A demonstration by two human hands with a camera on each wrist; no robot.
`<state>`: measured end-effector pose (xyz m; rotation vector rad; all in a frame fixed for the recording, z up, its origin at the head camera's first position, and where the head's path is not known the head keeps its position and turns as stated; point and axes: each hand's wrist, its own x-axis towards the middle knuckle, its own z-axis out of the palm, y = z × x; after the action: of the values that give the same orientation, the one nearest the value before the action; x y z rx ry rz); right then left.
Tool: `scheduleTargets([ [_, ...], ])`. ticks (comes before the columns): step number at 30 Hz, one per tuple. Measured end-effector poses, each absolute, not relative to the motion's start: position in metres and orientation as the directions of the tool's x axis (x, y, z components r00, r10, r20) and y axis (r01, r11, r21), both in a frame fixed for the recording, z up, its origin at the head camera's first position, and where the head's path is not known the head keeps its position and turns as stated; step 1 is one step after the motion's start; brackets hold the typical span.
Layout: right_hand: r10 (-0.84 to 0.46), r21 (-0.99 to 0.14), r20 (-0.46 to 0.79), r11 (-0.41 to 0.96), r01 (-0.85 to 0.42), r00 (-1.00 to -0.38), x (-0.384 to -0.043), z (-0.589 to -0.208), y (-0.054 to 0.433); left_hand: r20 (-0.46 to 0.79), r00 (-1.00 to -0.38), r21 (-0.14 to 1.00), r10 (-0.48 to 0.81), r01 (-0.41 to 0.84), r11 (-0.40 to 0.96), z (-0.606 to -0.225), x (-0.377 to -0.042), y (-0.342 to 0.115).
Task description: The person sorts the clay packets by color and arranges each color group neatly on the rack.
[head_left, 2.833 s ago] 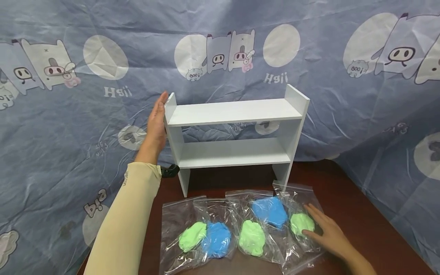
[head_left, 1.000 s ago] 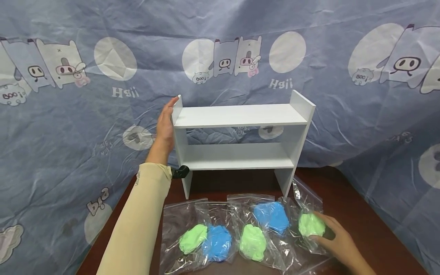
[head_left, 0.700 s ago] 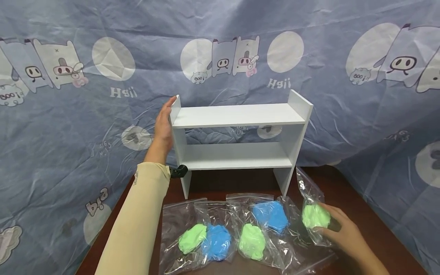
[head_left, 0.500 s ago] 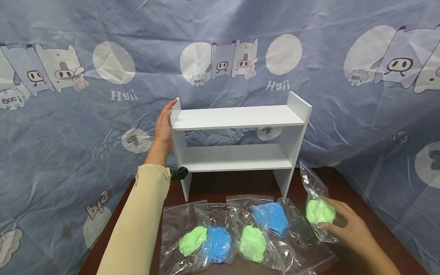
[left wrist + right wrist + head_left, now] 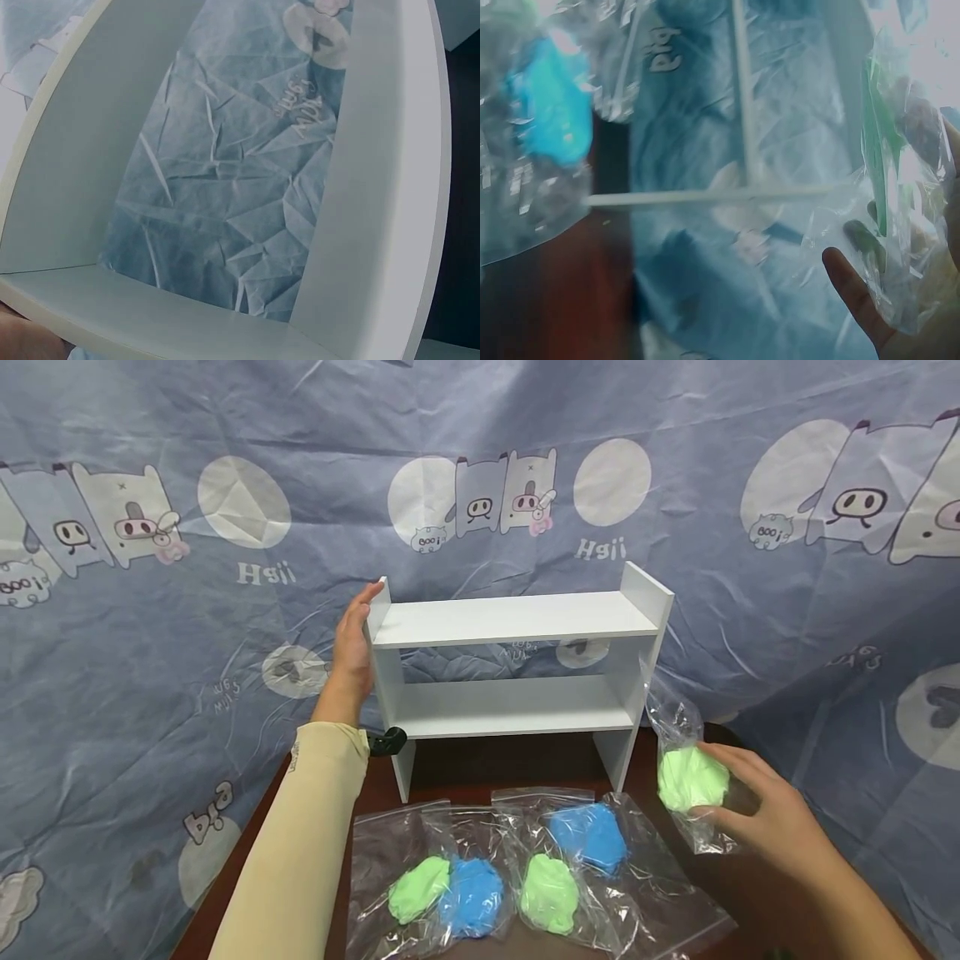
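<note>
A small white two-tier shelf (image 5: 517, 620) stands upright at the back of the table. My left hand (image 5: 351, 647) rests along the outside of its left side panel, fingers fairly straight; the left wrist view shows a bit of that hand (image 5: 30, 337) at the corner. In my right hand (image 5: 780, 822), thumb and fingers pinch a clear zip bag with a light green, putty-like lump (image 5: 692, 779) inside. That bag is raised in front of the shelf's right leg, its top flap pointing up. In the right wrist view the bag (image 5: 900, 277) crumples against the thumb.
Several more clear zip bags lie overlapping on the dark red-brown table (image 5: 757, 902), holding green lumps (image 5: 550, 893) and blue lumps (image 5: 472, 897). A blue cartoon-printed cloth (image 5: 480, 410) hangs behind and at both sides.
My right hand has gripped the rightmost green bag, lifted it off the table, and carried it up toward the shelf's right side. The left hand stays at the shelf's side panel.
</note>
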<state>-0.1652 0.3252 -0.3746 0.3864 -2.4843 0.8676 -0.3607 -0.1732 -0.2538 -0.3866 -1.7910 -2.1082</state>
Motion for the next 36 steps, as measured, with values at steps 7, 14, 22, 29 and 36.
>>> scheduleTargets([
  [7, -0.157, -0.475, 0.584, 0.729, -0.493, -0.796, -0.169, -0.336, 0.309, 0.432, -0.896, 0.880, -0.106, 0.444, -0.170, -0.258, -0.358, -0.173],
  [14, -0.212, -0.409, 0.659, 0.704, -0.581, -0.721, -0.180, -0.308, 0.293, 0.437, -0.892, 0.874, -0.110, 0.451, -0.181, -0.257, -0.359, -0.173],
  [22, -0.241, -0.372, 0.711, 0.669, -0.644, -0.661, -0.196, -0.277, 0.276, 0.437, -0.893, 0.884, -0.110, 0.448, -0.131, -0.248, -0.347, -0.169],
  [29, -0.258, -0.368, 0.719, 0.646, -0.669, -0.645, -0.216, -0.253, 0.259, 0.460, -0.876, 0.874, -0.143, 0.475, -0.105, -0.253, -0.358, -0.170],
  [36, -0.249, -0.453, 0.693, 0.579, -0.678, -0.676, -0.238, -0.230, 0.237, 0.449, -0.881, 0.879, -0.149, 0.465, -0.105, -0.251, -0.356, -0.172],
])
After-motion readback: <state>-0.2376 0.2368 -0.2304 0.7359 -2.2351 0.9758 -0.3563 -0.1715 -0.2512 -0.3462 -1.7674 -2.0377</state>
